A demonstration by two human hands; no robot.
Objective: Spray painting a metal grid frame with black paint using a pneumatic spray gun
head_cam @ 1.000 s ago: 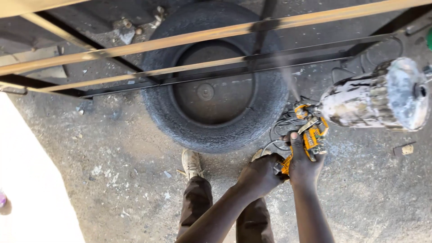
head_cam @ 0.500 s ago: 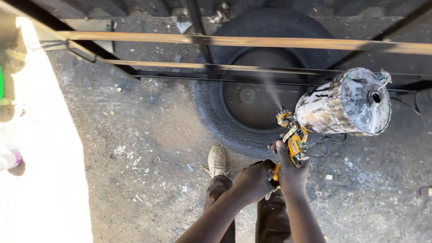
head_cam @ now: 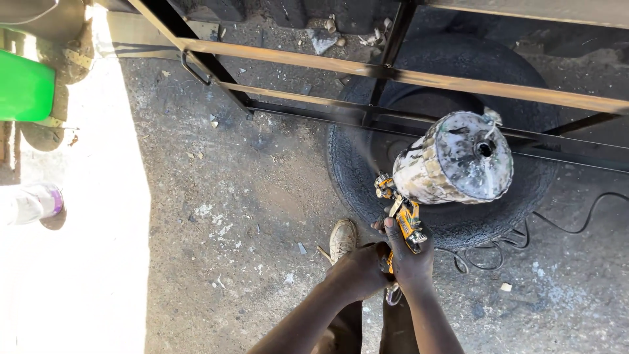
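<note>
A yellow spray gun (head_cam: 403, 219) with a large paint-smeared cup (head_cam: 458, 158) on top is held low in the middle of the head view. My right hand (head_cam: 409, 255) grips its handle, with a finger on the trigger. My left hand (head_cam: 360, 269) wraps the base of the handle from the left. The nozzle points up and left toward a metal frame (head_cam: 367, 69) of rusty and black bars, and a faint mist rises from it toward the black bar (head_cam: 308, 110).
An old black tyre (head_cam: 347, 170) lies on the gravel ground under the frame. A black cable (head_cam: 517, 239) coils to the right of it. My shoe (head_cam: 342, 239) stands by the tyre. A green object (head_cam: 25, 88) and another person's shoe (head_cam: 36, 202) sit at the far left.
The view has shifted right to left along the frame, so the tyre now sits further right. Both hands keep hold of the spray gun, which still sprays toward the bars.
</note>
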